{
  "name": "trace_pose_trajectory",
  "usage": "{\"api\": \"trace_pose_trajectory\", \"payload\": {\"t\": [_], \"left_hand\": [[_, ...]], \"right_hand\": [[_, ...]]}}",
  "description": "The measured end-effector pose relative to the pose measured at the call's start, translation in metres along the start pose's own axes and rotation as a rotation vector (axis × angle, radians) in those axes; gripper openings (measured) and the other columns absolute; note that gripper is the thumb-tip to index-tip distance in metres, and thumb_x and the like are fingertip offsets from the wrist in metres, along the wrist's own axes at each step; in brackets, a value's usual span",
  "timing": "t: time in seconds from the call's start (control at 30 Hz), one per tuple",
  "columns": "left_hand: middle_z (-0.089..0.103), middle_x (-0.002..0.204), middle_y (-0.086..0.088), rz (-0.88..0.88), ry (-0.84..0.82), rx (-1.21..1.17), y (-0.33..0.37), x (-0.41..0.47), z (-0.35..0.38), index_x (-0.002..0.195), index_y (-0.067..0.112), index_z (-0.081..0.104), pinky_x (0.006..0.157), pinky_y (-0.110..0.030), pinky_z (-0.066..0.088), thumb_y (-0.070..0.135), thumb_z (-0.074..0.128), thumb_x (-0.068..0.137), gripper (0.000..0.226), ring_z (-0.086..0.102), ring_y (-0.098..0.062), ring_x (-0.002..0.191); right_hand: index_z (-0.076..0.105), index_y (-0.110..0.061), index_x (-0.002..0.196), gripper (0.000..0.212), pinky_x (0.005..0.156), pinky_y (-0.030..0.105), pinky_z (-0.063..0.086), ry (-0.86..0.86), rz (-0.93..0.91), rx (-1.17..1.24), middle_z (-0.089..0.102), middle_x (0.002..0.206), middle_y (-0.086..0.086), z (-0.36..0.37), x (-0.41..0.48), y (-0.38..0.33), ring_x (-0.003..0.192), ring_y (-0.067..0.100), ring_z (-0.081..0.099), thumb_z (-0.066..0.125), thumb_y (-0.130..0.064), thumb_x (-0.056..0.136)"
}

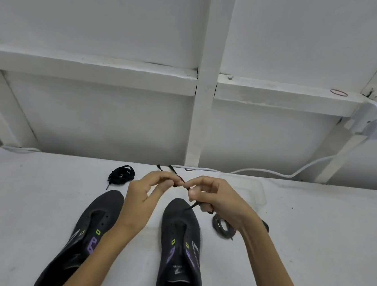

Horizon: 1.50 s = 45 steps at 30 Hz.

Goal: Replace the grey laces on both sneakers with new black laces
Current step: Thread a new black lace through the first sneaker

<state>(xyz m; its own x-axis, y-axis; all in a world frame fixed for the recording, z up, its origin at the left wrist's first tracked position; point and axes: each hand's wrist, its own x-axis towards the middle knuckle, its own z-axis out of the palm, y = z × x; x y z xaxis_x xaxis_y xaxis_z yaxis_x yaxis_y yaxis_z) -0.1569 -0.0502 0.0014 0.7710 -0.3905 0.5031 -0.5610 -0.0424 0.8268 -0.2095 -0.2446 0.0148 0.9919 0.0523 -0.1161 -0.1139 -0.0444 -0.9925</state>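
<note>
while the left hand [144, 192] and right hand [216, 197] each pinch the black lace [195, 204] at mid frame, the centre sneaker [181, 236] lies directly below them, toe uppermost, long axis vertical in frame, nearer the right hand, one lace strand running down to its toe.

You have broad bare table [23, 206] left of the left shoe [93, 226] and right of the grey laces [222, 225], which lie just beside the right shoe [181, 236]. The narrow strip between the shoes is crossed by your left forearm. Beyond the toes, a lace bundle [121, 174] sits left and a clear wrapper [259, 193] right, your left hand [146, 192] and right hand [214, 200] meet between them above the right shoe's toe, both pinching a black lace [172, 169], and the wall [91, 120] with its cable [273, 174] closes the far edge.
</note>
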Motion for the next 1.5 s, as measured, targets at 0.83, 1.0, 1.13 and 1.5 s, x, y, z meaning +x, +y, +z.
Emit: {"api": "trace_pose_trajectory", "payload": {"t": [0.83, 1.0, 1.13, 1.5], "left_hand": [[0.053, 0.07, 0.02, -0.397, -0.398, 0.661, -0.032, -0.036, 0.031, 0.094, 0.045, 0.068, 0.073, -0.023, 0.047, 0.041, 0.058, 0.085, 0.014, 0.058, -0.005, 0.083], [0.051, 0.071, 0.018, -0.445, -0.443, 0.682, -0.036, -0.036, 0.037, 0.092, 0.043, 0.072, 0.074, -0.026, 0.047, 0.045, 0.061, 0.083, 0.014, 0.059, -0.008, 0.089], [0.05, 0.069, 0.014, -0.501, -0.386, 0.59, -0.04, -0.042, 0.039, 0.088, 0.043, 0.073, 0.064, -0.024, 0.038, 0.045, 0.064, 0.082, 0.011, 0.052, -0.005, 0.076], [0.054, 0.069, 0.01, -0.534, -0.296, 0.425, -0.048, -0.049, 0.042, 0.081, 0.047, 0.072, 0.061, -0.02, 0.038, 0.042, 0.072, 0.079, 0.005, 0.054, -0.005, 0.072]], "right_hand": [[0.075, -0.004, 0.083, 0.01, 0.056, 0.024, 0.047, 0.435, 0.156, -0.041, 0.069, 0.067, 0.01, 0.007, -0.033, 0.107, 0.054, 0.014, 0.059, 0.076, 0.004, 0.077], [0.071, -0.017, 0.074, 0.017, 0.062, 0.012, 0.039, 0.456, 0.054, -0.369, 0.065, 0.073, -0.01, 0.007, -0.027, 0.102, 0.065, -0.001, 0.055, 0.073, 0.0, 0.079], [0.071, -0.025, 0.08, 0.023, 0.068, 0.009, 0.04, 0.374, -0.045, -0.512, 0.069, 0.077, -0.015, 0.011, -0.023, 0.089, 0.077, 0.0, 0.061, 0.066, -0.003, 0.085], [0.064, -0.026, 0.077, 0.031, 0.067, 0.012, 0.05, 0.394, -0.006, -0.561, 0.07, 0.071, -0.006, 0.017, -0.024, 0.079, 0.071, 0.001, 0.066, 0.073, 0.003, 0.076]]}}
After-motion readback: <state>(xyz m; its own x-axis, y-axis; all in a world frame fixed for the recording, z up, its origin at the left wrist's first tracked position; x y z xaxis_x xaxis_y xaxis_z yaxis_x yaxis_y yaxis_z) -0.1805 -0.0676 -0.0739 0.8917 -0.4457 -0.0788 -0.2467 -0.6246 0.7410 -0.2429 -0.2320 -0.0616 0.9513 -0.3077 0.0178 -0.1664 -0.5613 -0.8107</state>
